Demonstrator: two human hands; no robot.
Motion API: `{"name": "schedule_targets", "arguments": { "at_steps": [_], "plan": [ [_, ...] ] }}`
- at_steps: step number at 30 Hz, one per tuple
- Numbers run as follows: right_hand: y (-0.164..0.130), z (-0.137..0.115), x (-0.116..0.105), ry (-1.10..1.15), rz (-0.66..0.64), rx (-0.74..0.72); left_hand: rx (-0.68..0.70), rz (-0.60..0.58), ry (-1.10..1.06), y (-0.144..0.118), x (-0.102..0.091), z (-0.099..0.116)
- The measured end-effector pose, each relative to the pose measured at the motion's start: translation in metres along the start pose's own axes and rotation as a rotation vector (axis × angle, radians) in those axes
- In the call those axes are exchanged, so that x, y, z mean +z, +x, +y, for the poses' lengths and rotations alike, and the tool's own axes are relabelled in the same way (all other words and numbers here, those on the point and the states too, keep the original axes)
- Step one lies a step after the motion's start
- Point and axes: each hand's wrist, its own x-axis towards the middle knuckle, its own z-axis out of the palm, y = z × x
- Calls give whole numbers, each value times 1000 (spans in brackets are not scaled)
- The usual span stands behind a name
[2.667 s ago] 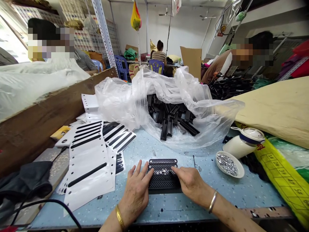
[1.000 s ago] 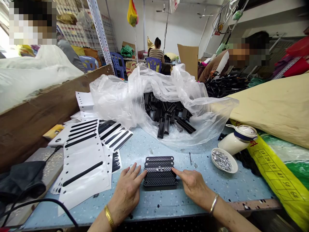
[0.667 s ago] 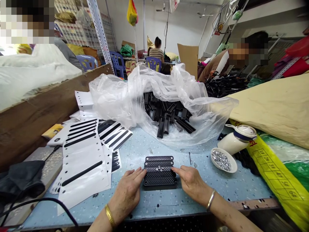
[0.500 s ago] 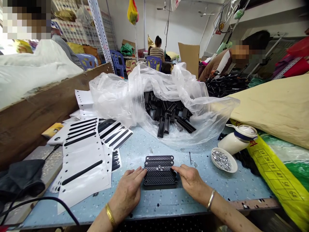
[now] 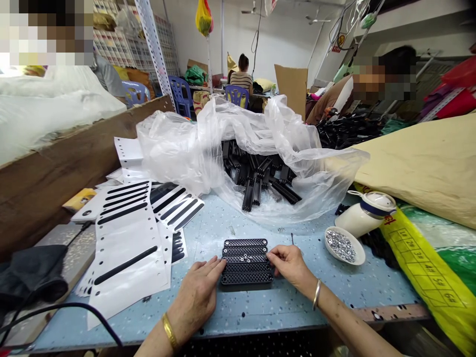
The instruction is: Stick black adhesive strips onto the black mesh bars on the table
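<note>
Several black lattice-patterned plastic strips point(image 5: 247, 278) lie side by side on the blue speckled table point(image 5: 238, 315), in a stack close to me. Small silvery ring-like pieces point(image 5: 245, 259) rest loose on the middle strip, and others sit at the ends of the upper strips. My left hand point(image 5: 201, 287) lies with fingers stretched out, their tips touching the strips' left edge. At the right end of the middle strip, my right hand point(image 5: 292, 267) has thumb and forefinger pinched together; whatever is between them is too small to make out.
A white bowl point(image 5: 360, 255) of small metal pieces stands right, beside a white lidded mug point(image 5: 359, 218). Behind is a clear plastic bag point(image 5: 178, 153) with more black parts point(image 5: 256, 178). White sheets point(image 5: 128, 248) with black strips lie left. Co-workers sit farther back.
My right hand has shifted slightly up, its fingers going from stretched against the strips' right edge to a pinch at the middle strip's end. My left hand stays put.
</note>
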Motion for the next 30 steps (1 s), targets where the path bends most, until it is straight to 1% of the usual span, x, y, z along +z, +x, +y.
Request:
{"name": "schedule_targets", "arguments": {
  "at_steps": [4,8,10,14,17,23,30],
  "plan": [
    [3,0,4,22,-20,26,-3,10,-4,0,-1,0],
    [6,2,7,-22,-12,21,-6,23,-21,-1,1,0],
    [6,2,8,-79,15,-12,-10,22,-35,-1,2,0],
    [2,-1,10,-219,97,-144,-26,13,-50,-1,4,-1],
    [-1,-1,11,-271,122,-201,-33,-4,-49,-3,4,-2],
    [-1,6,13,-250,107,-189,-39,-26,-39,-4,-1,-3],
    [-2,4,13,-213,114,-175,-13,-112,55,0,-1,-3]
  ]
}}
